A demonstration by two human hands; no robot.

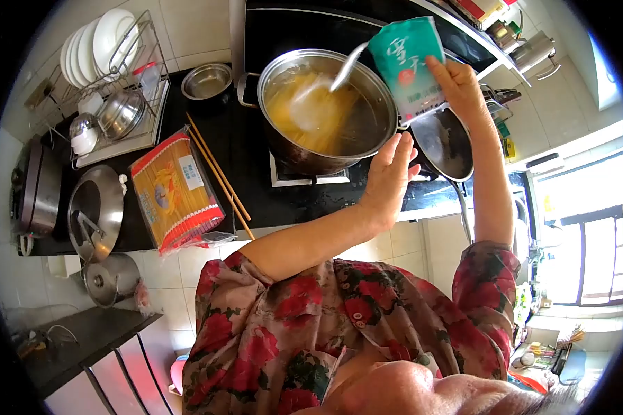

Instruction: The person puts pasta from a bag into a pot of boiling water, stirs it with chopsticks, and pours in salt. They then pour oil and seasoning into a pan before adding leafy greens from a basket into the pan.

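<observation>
My right hand [455, 86] grips a green and white salt packet [407, 66], tilted above the right side of a metal pot [259, 104]. A white stream [347, 67] runs from the packet's corner down into the pot. Yellow noodles [322, 128] lie in water there, with a blurred white patch [310, 104] over them. Close to the pot's right rim, my left hand [389, 176] is raised with fingers stretched out, holding nothing. I cannot tell whether it touches the pot's handle.
Left of the pot lie wooden chopsticks [218, 173] and a red-edged noodle package [173, 190]. A small metal bowl [208, 81] sits behind them. The dish rack [156, 121] holds white plates [114, 41]. A metal lid [97, 207] is further left; a wok [443, 142] is right.
</observation>
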